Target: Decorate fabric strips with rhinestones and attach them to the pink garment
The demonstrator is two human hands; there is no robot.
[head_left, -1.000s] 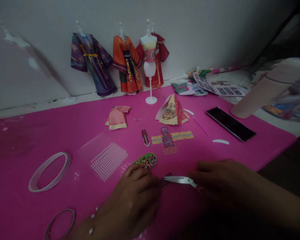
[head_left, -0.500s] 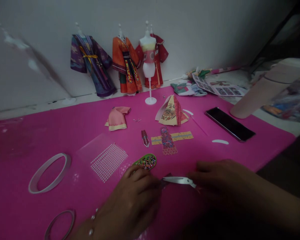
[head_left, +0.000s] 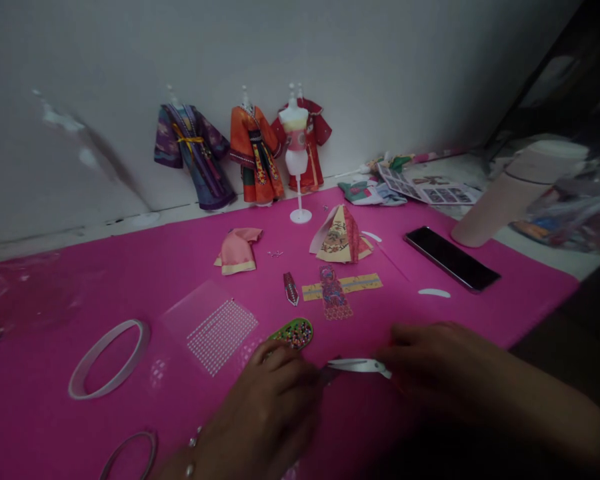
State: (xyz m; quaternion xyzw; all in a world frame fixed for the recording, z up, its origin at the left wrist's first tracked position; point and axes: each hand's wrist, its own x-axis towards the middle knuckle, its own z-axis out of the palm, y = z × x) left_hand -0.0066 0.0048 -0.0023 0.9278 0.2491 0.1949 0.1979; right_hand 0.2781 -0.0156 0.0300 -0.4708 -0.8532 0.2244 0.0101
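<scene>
My right hand [head_left: 437, 363] is closed round the handles of small scissors [head_left: 357, 365], whose pale blades point left. My left hand [head_left: 275, 400] rests on the pink mat [head_left: 130, 267] with its fingers curled at the blade tips, pinching a small dark piece [head_left: 330, 373] I cannot make out. Just beyond my left hand lies a green oval tray of coloured beads [head_left: 293, 333]. A clear sheet of rhinestone stickers [head_left: 220, 327] lies to its left.
Small paper garment pieces [head_left: 340, 290] and folded doll clothes [head_left: 341, 237] lie mid-mat. Three dressed doll stands [head_left: 253, 153] and a white mannequin [head_left: 297, 160] line the wall. A phone [head_left: 450, 259], a pink bottle [head_left: 510, 193], and tape rings [head_left: 107, 357] lie around.
The camera has tilted up slightly, so everything sits lower in the picture. Both hands stay in place at the scissors.
</scene>
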